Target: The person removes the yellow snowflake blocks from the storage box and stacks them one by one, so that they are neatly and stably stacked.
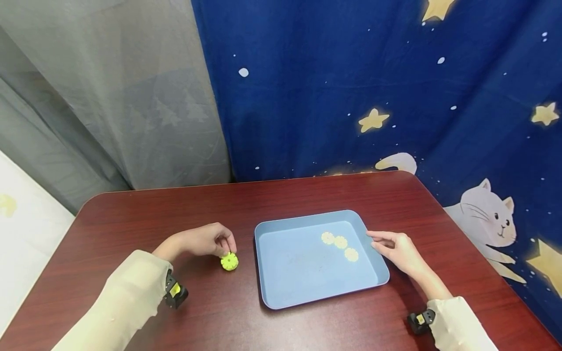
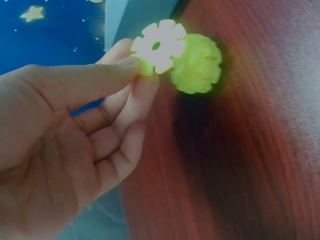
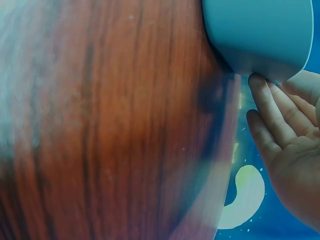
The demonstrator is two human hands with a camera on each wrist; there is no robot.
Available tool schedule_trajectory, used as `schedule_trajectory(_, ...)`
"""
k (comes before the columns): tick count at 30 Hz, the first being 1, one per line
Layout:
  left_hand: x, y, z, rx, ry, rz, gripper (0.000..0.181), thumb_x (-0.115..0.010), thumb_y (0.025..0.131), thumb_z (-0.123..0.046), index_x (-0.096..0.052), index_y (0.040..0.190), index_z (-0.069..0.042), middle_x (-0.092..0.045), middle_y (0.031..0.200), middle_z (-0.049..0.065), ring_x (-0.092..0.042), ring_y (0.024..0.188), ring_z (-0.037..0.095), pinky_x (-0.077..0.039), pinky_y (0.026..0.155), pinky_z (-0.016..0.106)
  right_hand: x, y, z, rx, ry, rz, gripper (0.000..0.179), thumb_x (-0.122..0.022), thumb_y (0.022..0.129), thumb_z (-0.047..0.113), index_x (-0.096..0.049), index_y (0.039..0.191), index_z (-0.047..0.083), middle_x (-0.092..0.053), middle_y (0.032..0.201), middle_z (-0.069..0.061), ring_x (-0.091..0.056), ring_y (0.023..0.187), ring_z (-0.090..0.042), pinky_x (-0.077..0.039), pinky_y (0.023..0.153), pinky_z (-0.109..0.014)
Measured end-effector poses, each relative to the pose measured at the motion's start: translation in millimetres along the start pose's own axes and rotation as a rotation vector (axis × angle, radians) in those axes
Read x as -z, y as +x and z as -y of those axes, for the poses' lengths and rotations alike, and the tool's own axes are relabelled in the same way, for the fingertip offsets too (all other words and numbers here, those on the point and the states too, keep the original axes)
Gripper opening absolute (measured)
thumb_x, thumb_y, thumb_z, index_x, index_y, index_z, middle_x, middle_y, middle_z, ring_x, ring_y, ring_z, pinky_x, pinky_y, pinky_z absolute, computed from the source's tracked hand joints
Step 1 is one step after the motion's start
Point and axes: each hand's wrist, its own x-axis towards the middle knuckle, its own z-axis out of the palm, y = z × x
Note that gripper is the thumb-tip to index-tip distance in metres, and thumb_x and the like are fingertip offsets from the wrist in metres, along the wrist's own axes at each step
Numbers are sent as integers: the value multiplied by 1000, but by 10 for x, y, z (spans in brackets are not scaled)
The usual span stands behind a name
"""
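Near starry curtain (image 1: 307, 97) — left hand (image 1: 205, 240) pinching notched disc (image 2: 171, 42); right hand (image 1: 404, 253), fingers straight, touching tray (image 1: 298, 265) — three pale discs (image 1: 340, 242) inside.

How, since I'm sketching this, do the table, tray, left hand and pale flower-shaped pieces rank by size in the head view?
1. Table
2. Blue tray
3. Left hand
4. Pale pieces: all three look alike

Bench (image 1: 210, 312), seen from my remote station: dark reddish-brown, streaked wood grain, rounded far corners, thin lighter line along the far edge. I note a soft sheen toward the near middle. Directly on it, right of centre: shallow blue tray (image 1: 291, 265), corners rounded, long sides running roughly with the far edge. Near its left side, a clump of green notched pieces (image 2: 201, 70); I can't count them.
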Motion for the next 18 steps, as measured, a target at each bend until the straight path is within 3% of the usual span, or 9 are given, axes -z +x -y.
schedule_trajectory(18,-70,65,148,-22,6,-29,13,-59,77,10,-64,84,0,-57,72,2,-50,66,12,-44,58,22,16,-8,22,-2,7,-1,32,-64,83,5,-62,115,-1,-63,108,-17,-63,86,-10,-50,68,-21)
